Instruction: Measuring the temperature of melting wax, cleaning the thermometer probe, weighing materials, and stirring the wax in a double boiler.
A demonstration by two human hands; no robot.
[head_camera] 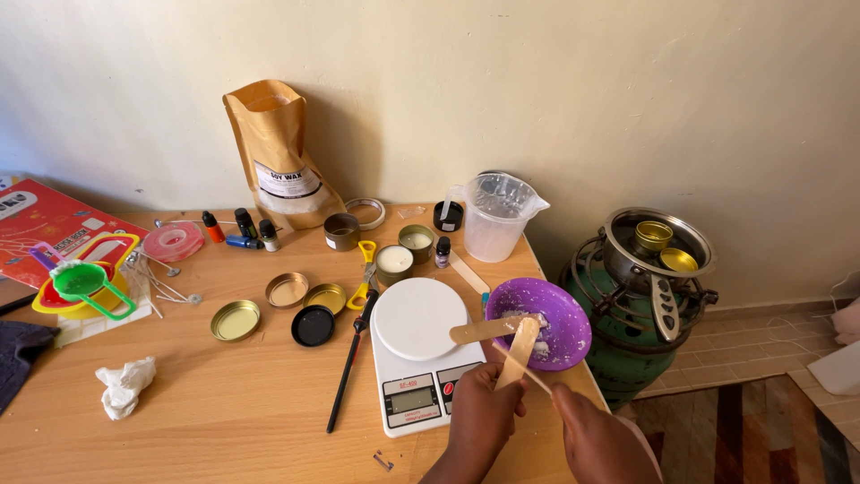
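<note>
Home craft corner, wooden table [224, 394], gas cylinder [640, 341], plastered wall [627, 90]

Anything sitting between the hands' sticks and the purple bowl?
Nothing visible does. The left hand holds a flat wooden stick whose tip already lies in the purple bowl. The right hand holds a thinner stick crossing beneath it. The white scale sits beside the bowl.
</note>
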